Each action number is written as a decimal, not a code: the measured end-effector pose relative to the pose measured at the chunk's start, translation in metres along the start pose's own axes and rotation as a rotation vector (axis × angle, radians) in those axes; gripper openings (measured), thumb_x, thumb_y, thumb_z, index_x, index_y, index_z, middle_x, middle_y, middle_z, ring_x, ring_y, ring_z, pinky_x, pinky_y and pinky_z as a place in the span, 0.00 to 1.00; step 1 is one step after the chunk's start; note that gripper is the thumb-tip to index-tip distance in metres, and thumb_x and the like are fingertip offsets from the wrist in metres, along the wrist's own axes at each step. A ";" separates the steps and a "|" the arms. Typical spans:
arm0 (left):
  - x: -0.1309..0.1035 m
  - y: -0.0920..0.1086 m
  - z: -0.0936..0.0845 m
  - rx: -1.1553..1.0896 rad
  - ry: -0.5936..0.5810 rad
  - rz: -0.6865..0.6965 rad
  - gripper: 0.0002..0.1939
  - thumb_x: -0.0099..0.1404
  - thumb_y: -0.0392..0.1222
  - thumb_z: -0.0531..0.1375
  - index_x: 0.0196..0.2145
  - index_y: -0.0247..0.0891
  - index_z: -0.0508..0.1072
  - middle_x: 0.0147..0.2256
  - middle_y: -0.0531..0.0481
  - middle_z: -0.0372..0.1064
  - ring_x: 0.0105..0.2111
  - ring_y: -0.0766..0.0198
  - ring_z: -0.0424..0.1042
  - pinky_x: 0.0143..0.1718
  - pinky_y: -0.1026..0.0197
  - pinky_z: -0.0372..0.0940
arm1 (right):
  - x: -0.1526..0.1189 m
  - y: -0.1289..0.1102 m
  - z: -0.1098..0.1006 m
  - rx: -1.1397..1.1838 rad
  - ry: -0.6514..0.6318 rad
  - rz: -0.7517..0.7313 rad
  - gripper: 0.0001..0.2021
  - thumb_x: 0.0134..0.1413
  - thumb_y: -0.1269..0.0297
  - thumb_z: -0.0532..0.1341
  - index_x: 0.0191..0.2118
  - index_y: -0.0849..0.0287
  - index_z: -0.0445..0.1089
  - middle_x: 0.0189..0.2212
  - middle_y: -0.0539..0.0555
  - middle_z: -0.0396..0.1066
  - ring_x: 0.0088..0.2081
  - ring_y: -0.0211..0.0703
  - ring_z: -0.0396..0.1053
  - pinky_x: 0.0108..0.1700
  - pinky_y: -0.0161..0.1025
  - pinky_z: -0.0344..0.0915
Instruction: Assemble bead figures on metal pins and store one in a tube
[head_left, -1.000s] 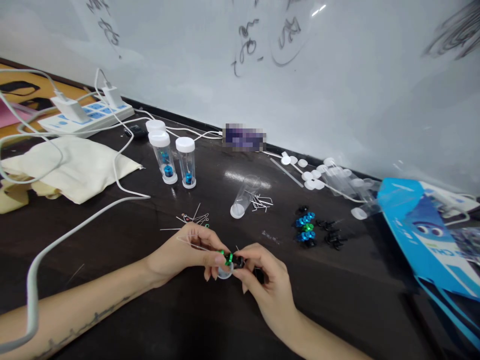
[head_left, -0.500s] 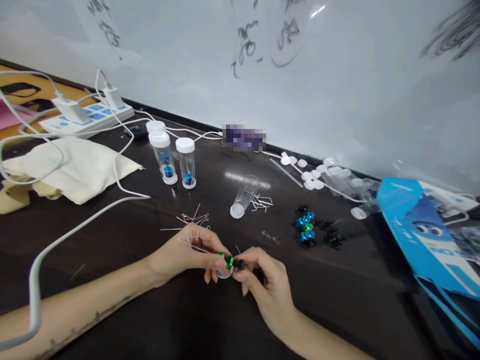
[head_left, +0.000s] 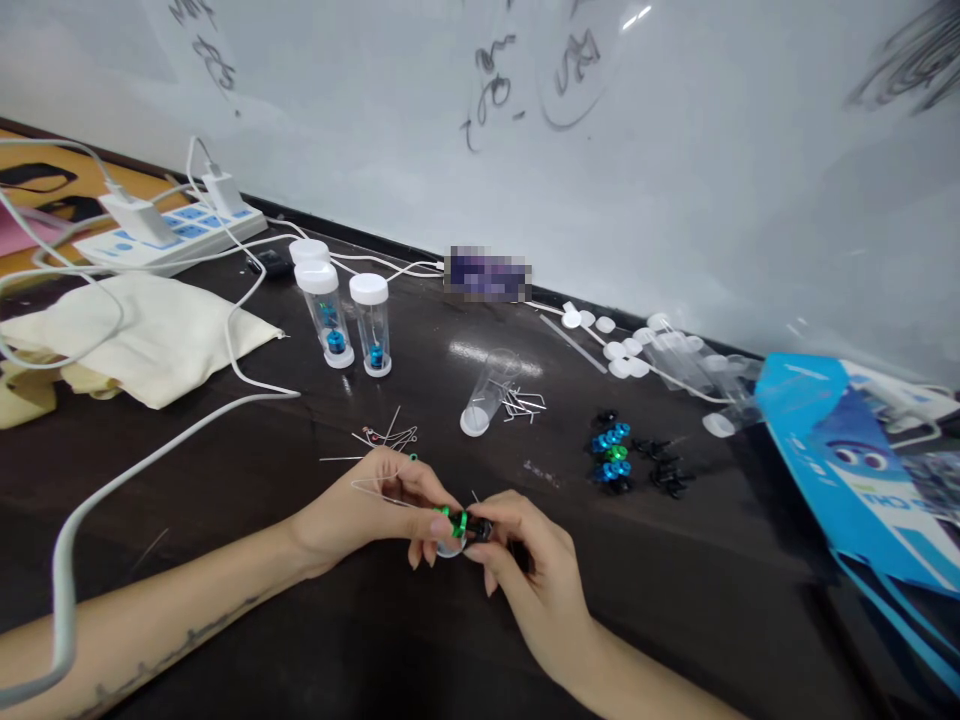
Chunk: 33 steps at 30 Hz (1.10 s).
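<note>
Low in the middle of the head view, my left hand (head_left: 409, 505) is closed on a small green spool (head_left: 457, 522), pinching it between thumb and fingers. A thin bent wire (head_left: 375, 490) sticks out over that hand. My right hand (head_left: 529, 550) pinches a small black part (head_left: 478, 529) against the spool's right side. Below the spool, a clear round piece (head_left: 450, 547) shows partly between the hands; the fingers hide the rest. Just beyond my left hand lie several thin wires with looped ends (head_left: 390, 437).
Capped clear tubes (head_left: 370, 325) stand at back left. An open tube (head_left: 484, 395) lies by bent metal rods (head_left: 523, 403). Blue and green spools (head_left: 613, 453) and black parts (head_left: 664, 468) lie right, near a blue bag (head_left: 847, 450). A white cable (head_left: 150, 480) crosses the left side.
Both hands stay almost in place. The black part in my right hand has shifted and turned slightly against the green spool; the whole view has moved a little.
</note>
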<state>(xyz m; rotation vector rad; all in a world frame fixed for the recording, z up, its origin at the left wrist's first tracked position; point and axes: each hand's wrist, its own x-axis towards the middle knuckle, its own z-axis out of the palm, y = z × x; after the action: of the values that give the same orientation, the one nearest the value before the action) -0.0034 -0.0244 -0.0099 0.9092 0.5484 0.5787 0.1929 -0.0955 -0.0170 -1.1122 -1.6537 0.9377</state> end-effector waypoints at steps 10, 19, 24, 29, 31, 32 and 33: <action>0.001 -0.002 -0.002 0.015 0.010 0.001 0.04 0.55 0.32 0.69 0.32 0.31 0.80 0.26 0.45 0.79 0.21 0.68 0.75 0.21 0.71 0.70 | 0.001 0.002 0.001 -0.016 0.031 -0.031 0.04 0.62 0.68 0.61 0.42 0.53 0.69 0.34 0.48 0.69 0.22 0.30 0.62 0.27 0.33 0.62; 0.000 -0.001 -0.001 0.028 0.021 -0.006 0.05 0.55 0.34 0.69 0.31 0.31 0.80 0.25 0.46 0.78 0.21 0.67 0.74 0.21 0.70 0.69 | 0.003 0.001 0.001 -0.037 0.026 -0.041 0.04 0.62 0.67 0.61 0.42 0.52 0.69 0.33 0.48 0.68 0.23 0.32 0.61 0.28 0.33 0.60; 0.000 0.000 -0.001 0.044 0.051 -0.002 0.06 0.55 0.36 0.69 0.32 0.30 0.80 0.25 0.45 0.78 0.21 0.68 0.73 0.21 0.70 0.68 | 0.001 0.001 0.001 -0.061 0.060 -0.009 0.07 0.60 0.64 0.62 0.44 0.52 0.69 0.29 0.46 0.66 0.25 0.34 0.62 0.29 0.34 0.60; 0.001 0.001 -0.001 0.041 0.094 0.017 0.07 0.55 0.37 0.69 0.31 0.30 0.80 0.24 0.45 0.78 0.20 0.68 0.72 0.20 0.70 0.67 | 0.001 -0.002 -0.001 -0.066 0.073 0.098 0.07 0.63 0.62 0.59 0.46 0.54 0.68 0.28 0.47 0.64 0.25 0.36 0.63 0.28 0.35 0.60; 0.001 0.001 -0.001 0.043 0.089 0.008 0.07 0.55 0.37 0.70 0.31 0.30 0.80 0.24 0.45 0.78 0.20 0.68 0.72 0.20 0.70 0.67 | 0.002 -0.003 -0.001 -0.071 0.063 0.096 0.06 0.63 0.62 0.58 0.43 0.55 0.69 0.30 0.48 0.64 0.26 0.36 0.63 0.28 0.35 0.60; 0.001 0.001 -0.001 0.045 0.082 0.003 0.07 0.55 0.37 0.70 0.31 0.30 0.80 0.24 0.45 0.78 0.20 0.68 0.73 0.21 0.70 0.67 | 0.003 -0.003 -0.001 -0.075 0.050 0.093 0.05 0.63 0.62 0.58 0.41 0.55 0.69 0.30 0.49 0.64 0.26 0.36 0.63 0.29 0.35 0.60; 0.001 0.001 -0.002 0.048 0.072 -0.004 0.07 0.55 0.37 0.70 0.31 0.31 0.80 0.24 0.45 0.78 0.20 0.67 0.73 0.21 0.70 0.67 | 0.003 -0.003 -0.002 -0.079 0.034 0.090 0.06 0.64 0.62 0.57 0.40 0.56 0.70 0.29 0.49 0.64 0.26 0.36 0.63 0.29 0.35 0.60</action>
<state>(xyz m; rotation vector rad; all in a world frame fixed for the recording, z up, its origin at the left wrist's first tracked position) -0.0034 -0.0223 -0.0104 0.9353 0.6311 0.5988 0.1930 -0.0931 -0.0124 -1.2588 -1.6360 0.9119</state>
